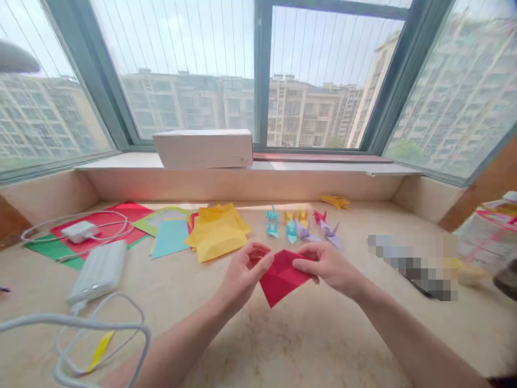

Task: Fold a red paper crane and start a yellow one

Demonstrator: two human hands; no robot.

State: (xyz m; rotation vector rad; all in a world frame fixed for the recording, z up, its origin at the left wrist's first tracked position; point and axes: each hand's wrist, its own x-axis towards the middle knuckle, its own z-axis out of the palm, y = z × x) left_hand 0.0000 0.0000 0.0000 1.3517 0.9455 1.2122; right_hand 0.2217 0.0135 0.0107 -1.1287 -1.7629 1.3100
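Observation:
A folded piece of red paper hangs just above the stone sill top, held between both hands. My left hand pinches its left upper edge with thumb and fingers closed. My right hand grips its right corner, fingers closed on the paper. Behind the hands stands a row of small folded paper cranes in blue, yellow, red and purple. A yellow folded figure lies farther back.
A stack of yellow sheets and blue, green and red sheets lie at the left. A white power bank, charger and cables sit front left. A white box rests on the window ledge. A blurred dark object lies right.

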